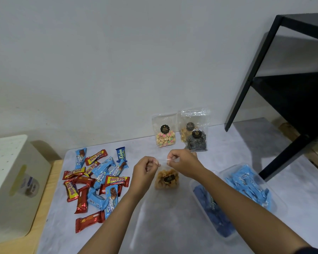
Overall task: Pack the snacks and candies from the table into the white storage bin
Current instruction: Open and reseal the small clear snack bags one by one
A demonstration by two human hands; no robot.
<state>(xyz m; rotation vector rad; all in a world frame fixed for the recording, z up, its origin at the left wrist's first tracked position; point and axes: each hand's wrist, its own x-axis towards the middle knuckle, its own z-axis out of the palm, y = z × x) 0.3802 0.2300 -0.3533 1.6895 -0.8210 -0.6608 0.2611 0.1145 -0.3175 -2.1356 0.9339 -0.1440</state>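
right hand | left hand | pinch clear bag — golden-brown snacks

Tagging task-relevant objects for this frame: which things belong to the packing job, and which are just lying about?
Job: left hand and right hand, both pinching the brown snack bag at its top; candy bar pile; three standing bags by the wall; white bin.
Lying about: black shelf; two clear tubs of blue packets (already boxed, role unclear).
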